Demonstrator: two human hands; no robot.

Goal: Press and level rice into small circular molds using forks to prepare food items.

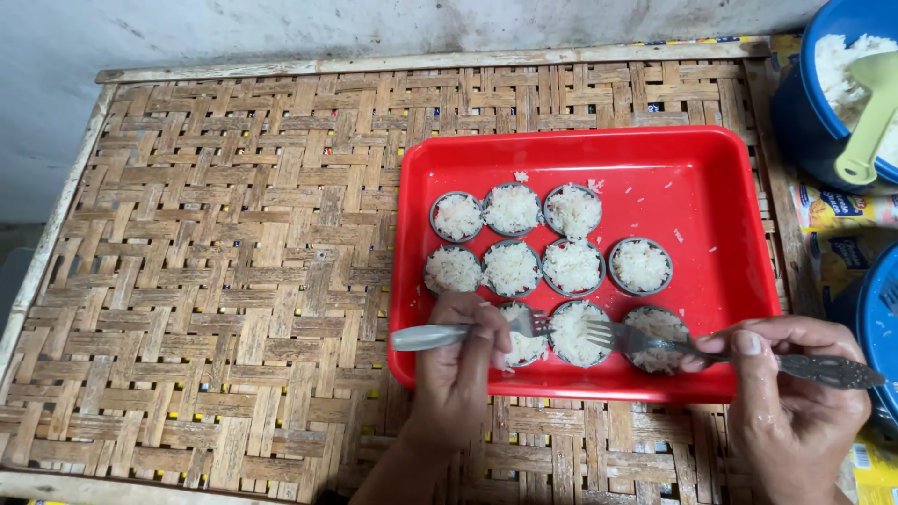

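Note:
A red plastic tray lies on a woven bamboo table. Several small round grey cups of white rice stand in it in three rows. My left hand grips a metal fork whose tines rest on the front left cup. My right hand holds a second fork by its patterned handle, tines over the front middle cup. The front right cup sits partly under that fork.
A blue bucket of cooked rice with a pale green scoop stands at the back right. Another blue container shows at the right edge, over printed yellow sheets. A grey wall runs behind the table.

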